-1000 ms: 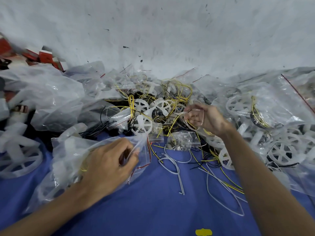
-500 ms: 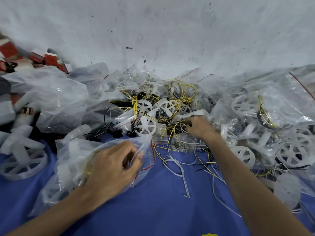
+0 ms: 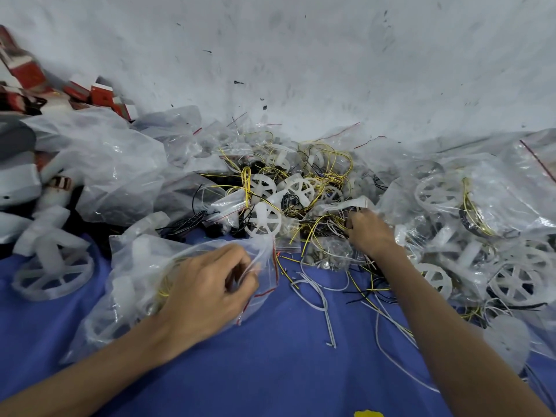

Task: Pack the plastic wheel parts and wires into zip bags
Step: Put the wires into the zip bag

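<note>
My left hand [image 3: 207, 290] pinches the open mouth of a clear zip bag [image 3: 138, 272] that lies on the blue cloth and holds white wheel parts and yellow wire. My right hand [image 3: 368, 233] reaches into the tangle of yellow, white and black wires [image 3: 319, 224] in the middle pile, its fingers curled into the wires; the fingertips are hidden. White spoked plastic wheels [image 3: 263, 219] lie in that pile just left of my right hand.
Packed zip bags [image 3: 469, 206] with wheels are heaped at the right. Crumpled clear bags [image 3: 114, 176] sit at the left, with a loose wheel part [image 3: 51, 266] and red boxes [image 3: 99, 94] behind. Loose white wires [image 3: 322, 299] trail over the blue cloth [image 3: 285, 365].
My right hand has dropped from a raised position, where it held a wire loop, down and forward into the wire pile. My left hand has kept hold of the bag mouth.
</note>
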Action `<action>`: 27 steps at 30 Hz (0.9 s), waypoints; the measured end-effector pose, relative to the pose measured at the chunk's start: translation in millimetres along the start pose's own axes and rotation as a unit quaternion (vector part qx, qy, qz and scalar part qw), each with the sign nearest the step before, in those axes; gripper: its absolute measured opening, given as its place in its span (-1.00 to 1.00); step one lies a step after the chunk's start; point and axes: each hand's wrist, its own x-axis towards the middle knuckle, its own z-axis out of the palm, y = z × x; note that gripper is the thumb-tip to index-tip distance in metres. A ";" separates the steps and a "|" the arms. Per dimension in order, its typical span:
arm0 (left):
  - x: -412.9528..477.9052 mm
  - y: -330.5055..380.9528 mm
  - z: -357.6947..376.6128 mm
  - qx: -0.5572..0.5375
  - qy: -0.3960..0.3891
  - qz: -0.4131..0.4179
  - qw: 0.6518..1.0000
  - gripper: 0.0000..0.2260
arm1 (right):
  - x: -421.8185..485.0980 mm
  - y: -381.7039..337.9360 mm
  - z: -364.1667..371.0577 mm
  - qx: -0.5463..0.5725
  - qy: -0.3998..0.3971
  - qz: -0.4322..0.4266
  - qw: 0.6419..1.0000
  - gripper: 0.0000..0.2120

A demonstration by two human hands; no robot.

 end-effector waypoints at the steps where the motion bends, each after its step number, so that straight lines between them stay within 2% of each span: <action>1: -0.1 0.0 -0.3 0.000 -0.001 -0.003 1.000 -0.76 | -1.4 -0.4 2.0 -0.005 0.016 -0.003 1.000 -0.78; 3: -0.4 0.0 -1.0 -0.001 -0.003 -0.006 1.000 -0.76 | -3.7 0.2 5.7 0.070 0.068 -0.008 0.995 -0.80; 6: -0.7 0.3 -0.9 -0.004 -0.004 -0.001 1.000 -0.76 | -5.4 3.2 8.3 0.226 0.159 -0.001 0.961 -0.86; 9: -0.8 -0.8 -0.4 -0.004 -0.003 -0.002 1.000 -0.76 | -5.8 6.4 4.4 0.327 0.191 -0.004 0.925 -0.92; 11: -1.2 -1.8 0.7 -0.004 -0.001 -0.006 1.000 -0.76 | -8.3 7.4 -1.4 0.438 0.163 -0.003 0.884 -0.97; 13: -1.6 -2.4 1.5 -0.008 -0.001 -0.005 1.000 -0.77 | -10.5 9.1 -6.9 0.533 0.122 0.005 0.837 -0.91; 15: -1.5 -2.7 2.0 -0.010 0.001 -0.001 1.000 -0.77 | -13.4 10.8 -11.5 0.580 0.114 0.004 0.806 -0.95; 19: -0.8 -3.2 2.7 -0.010 0.004 0.001 1.000 -0.75 | -16.0 12.2 -19.3 0.657 0.126 0.027 0.743 -0.82; 20: -0.8 -3.2 2.7 -0.009 0.004 0.001 1.000 -0.75 | -16.0 12.5 -22.0 0.681 0.122 0.033 0.722 -0.82; 23: -1.2 -3.4 2.5 -0.010 0.007 0.002 1.000 -0.76 | -12.8 12.5 -33.1 0.776 0.078 0.056 0.623 -0.81; 24: -1.2 -3.3 2.5 -0.011 0.006 0.003 1.000 -0.76 | -11.1 12.3 -36.4 0.786 0.062 0.061 0.612 -0.82; 25: -1.2 -3.6 2.4 -0.011 0.006 0.004 1.000 -0.76 | -10.0 11.3 -39.5 0.775 0.042 0.062 0.628 -0.84; 27: -1.0 -4.1 2.4 -0.012 0.007 0.006 1.000 -0.76 | -9.6 11.0 -42.6 0.688 -0.016 0.037 0.724 -0.90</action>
